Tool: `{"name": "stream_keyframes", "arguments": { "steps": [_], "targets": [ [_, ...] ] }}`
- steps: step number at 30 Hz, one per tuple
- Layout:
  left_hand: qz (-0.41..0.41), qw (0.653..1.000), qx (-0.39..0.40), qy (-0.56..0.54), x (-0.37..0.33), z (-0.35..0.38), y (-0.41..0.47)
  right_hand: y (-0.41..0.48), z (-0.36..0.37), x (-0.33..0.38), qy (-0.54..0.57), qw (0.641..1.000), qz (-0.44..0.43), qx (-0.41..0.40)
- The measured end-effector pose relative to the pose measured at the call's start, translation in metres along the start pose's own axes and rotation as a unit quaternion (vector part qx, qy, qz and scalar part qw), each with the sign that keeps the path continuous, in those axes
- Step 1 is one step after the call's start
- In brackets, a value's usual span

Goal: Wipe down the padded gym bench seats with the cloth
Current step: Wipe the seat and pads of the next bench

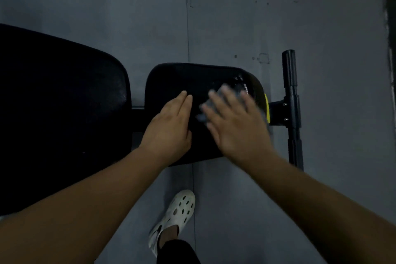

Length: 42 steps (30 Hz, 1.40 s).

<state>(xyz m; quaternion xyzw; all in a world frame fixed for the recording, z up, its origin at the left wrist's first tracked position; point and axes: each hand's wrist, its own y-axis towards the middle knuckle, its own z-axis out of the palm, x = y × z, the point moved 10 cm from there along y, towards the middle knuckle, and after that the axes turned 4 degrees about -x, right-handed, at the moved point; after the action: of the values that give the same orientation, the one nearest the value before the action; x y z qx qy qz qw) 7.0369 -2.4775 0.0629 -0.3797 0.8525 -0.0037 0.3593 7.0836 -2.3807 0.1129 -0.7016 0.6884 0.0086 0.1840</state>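
Observation:
A black padded seat pad [184, 77] lies in the middle of the view, with the larger black back pad [60, 100] to its left. My left hand [169, 126] rests flat on the seat pad's near left part, fingers straight. My right hand [233, 122] presses a grey cloth [203, 111] onto the pad's right half with spread fingers; hand and cloth are motion-blurred. Most of the cloth is hidden under the palm. A wet sheen [242, 83] shows near the pad's far right corner.
A black crossbar foot [291, 100] with a yellow end cap [266, 109] sticks out at the bench's right end. Grey rubber floor [235, 17] surrounds the bench. My foot in a white perforated clog [177, 214] stands on the floor below the seat pad.

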Motion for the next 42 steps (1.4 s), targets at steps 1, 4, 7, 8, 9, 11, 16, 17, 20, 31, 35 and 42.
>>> {"name": "stream_keyframes", "arguments": {
  "steps": [1, 4, 7, 8, 9, 11, 16, 17, 20, 31, 35, 42],
  "targets": [
    [0.003, 1.000, -0.003, -0.004, 0.002, 0.001, 0.000, 0.020, -0.003, -0.011, -0.011, 0.999, 0.035, 0.001],
    [-0.004, 1.000, -0.018, -0.021, 0.016, 0.008, 0.002, 0.048, -0.001, -0.003, -0.036, 0.995, 0.089, 0.032],
    [-0.001, 0.998, -0.029, -0.046, 0.026, 0.019, 0.001, 0.005, 0.013, 0.038, -0.041, 0.997, -0.012, 0.070],
    [0.000, 0.998, -0.036, -0.052, 0.027, 0.020, 0.001, -0.007, 0.014, 0.037, -0.039, 0.995, -0.034, 0.085],
    [0.001, 0.998, -0.041, -0.057, 0.028, 0.020, 0.001, -0.008, 0.010, 0.026, -0.040, 0.995, -0.046, 0.083],
    [-0.005, 0.997, -0.047, -0.065, 0.031, 0.019, 0.002, 0.019, 0.000, -0.003, -0.059, 0.996, -0.007, 0.062],
    [-0.036, 0.996, -0.037, -0.068, 0.058, 0.027, -0.002, 0.070, 0.015, 0.031, -0.069, 0.993, 0.069, 0.069],
    [-0.036, 0.996, -0.036, -0.070, 0.060, 0.027, -0.003, 0.052, 0.025, 0.056, -0.063, 0.994, 0.012, 0.085],
    [-0.032, 0.996, -0.043, -0.076, 0.064, 0.024, 0.000, 0.006, 0.029, 0.071, -0.055, 0.987, -0.094, 0.114],
    [-0.042, 0.993, -0.054, -0.095, 0.079, 0.028, 0.006, 0.076, 0.036, 0.074, -0.067, 0.992, -0.031, 0.099],
    [-0.051, 0.991, -0.069, -0.098, 0.083, 0.023, 0.010, 0.071, 0.022, 0.042, -0.063, 0.994, -0.059, 0.070],
    [-0.053, 0.996, -0.014, -0.072, 0.096, 0.039, -0.008, 0.057, 0.055, 0.111, -0.087, 0.986, -0.058, 0.126]
  ]
}}
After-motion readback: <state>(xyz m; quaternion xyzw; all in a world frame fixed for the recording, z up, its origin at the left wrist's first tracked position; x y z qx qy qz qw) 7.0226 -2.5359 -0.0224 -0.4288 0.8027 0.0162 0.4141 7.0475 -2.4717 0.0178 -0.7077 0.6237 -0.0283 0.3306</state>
